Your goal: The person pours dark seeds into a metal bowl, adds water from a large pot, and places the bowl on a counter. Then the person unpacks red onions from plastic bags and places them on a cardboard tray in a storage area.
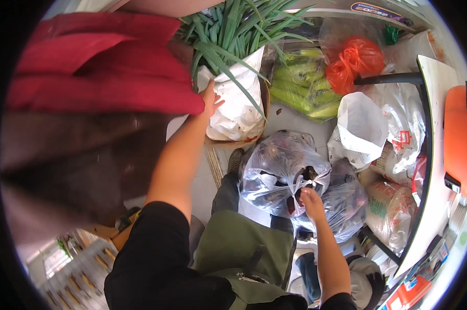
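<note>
My left hand [212,100] reaches forward with its fingers apart beside a white sack [237,112], which stands in a round basket [233,144]. Long green leafy stalks [233,35], like leeks or scallions, rise over the sack. It is not plain whether the hand touches the sack. My right hand [310,199] is closed on the gathered knot of a clear plastic bag [272,166]. Dark things fill that bag, which has torn openings near the knot. Another clear bag [346,201] with dark contents lies against it on the right.
A red cloth [101,69] hangs over dark furniture at the left. Corn in husks [303,81], a red plastic bag [357,62], an opened white bag [361,124] and a woven sack [390,213] stand ahead and right. A white table [437,147] with an orange case [458,139] edges the right side.
</note>
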### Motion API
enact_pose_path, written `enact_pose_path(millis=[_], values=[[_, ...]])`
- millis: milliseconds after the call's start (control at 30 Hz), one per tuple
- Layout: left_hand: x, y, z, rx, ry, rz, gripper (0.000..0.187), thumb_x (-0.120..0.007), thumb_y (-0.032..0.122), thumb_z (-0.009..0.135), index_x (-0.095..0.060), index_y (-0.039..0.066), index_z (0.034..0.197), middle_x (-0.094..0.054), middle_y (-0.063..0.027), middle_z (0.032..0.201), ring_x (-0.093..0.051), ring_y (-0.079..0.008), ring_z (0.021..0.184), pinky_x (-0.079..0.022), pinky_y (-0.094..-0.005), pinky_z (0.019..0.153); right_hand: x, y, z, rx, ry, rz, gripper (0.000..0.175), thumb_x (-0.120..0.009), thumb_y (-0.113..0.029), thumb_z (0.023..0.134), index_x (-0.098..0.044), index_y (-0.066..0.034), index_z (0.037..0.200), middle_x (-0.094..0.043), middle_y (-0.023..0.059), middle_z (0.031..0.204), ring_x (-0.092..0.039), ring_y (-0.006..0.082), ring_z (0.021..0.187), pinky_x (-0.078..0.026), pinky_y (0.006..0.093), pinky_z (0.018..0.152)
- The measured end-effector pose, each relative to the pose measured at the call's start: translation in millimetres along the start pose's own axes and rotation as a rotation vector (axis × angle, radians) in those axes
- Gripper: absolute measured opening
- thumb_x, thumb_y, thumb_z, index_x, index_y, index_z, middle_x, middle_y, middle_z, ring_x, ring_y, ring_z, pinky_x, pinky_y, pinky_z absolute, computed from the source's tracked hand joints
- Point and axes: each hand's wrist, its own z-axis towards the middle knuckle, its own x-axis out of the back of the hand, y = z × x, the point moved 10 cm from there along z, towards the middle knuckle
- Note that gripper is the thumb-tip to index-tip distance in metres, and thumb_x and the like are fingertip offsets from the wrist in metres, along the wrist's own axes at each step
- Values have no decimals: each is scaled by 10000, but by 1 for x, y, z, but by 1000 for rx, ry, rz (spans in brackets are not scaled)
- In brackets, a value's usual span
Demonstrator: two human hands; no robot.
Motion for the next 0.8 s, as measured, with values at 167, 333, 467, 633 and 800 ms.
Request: enact_pose_path(millis=[167, 333, 467, 633, 800], values=[[-6, 14, 93, -49, 54, -22, 400, -608, 256, 965, -545, -33, 1235, -531, -181, 1089, -569, -346, 1049, -603, -516, 850, -63, -7, -29, -119, 86, 146, 262, -602, -160, 998, -605, 3, 1202, -648, 56, 908, -624, 120, 815, -497, 259, 739], [16, -11, 97, -89, 190, 47, 337, -536, 69, 916, -523, 9, 1247, -580, -171, 1177, -636, -334, 961, -633, -432, 686, -119, -76, 22, 12, 50, -147, 338, -651, -258, 976, -628, -33, 1227, -693, 130, 1033, -679, 214, 951, -527, 350, 840], [26, -36, 30, -174, 58, 53, 459, -536, 86, 896, -473, 63, 1350, -564, -141, 1211, -630, -312, 981, -609, -447, 712, -125, -148, 89, 87, 73, -117, 334, -634, -269, 984, -624, -42, 1230, -694, 123, 978, -672, 201, 889, -532, 354, 812], [51, -33, -83, -373, -35, 425, 424, -485, 71, 910, -512, -20, 1323, -600, -166, 1241, -627, -294, 1044, -535, -396, 854, -122, -219, 150, -5, 71, 252, 482, -662, -297, 969, -565, 26, 1313, -643, 32, 896, -574, 86, 762, -496, 251, 682], [72, -35, -170, -464, -141, 781, 317, -467, 139, 965, -588, -62, 1177, -652, -268, 1070, -647, -367, 994, -484, -460, 889, -135, -273, 187, -151, 71, 3, 727, -659, -474, 947, -444, -49, 1496, -601, 165, 1309, -617, 253, 1153, -559, 365, 902]])
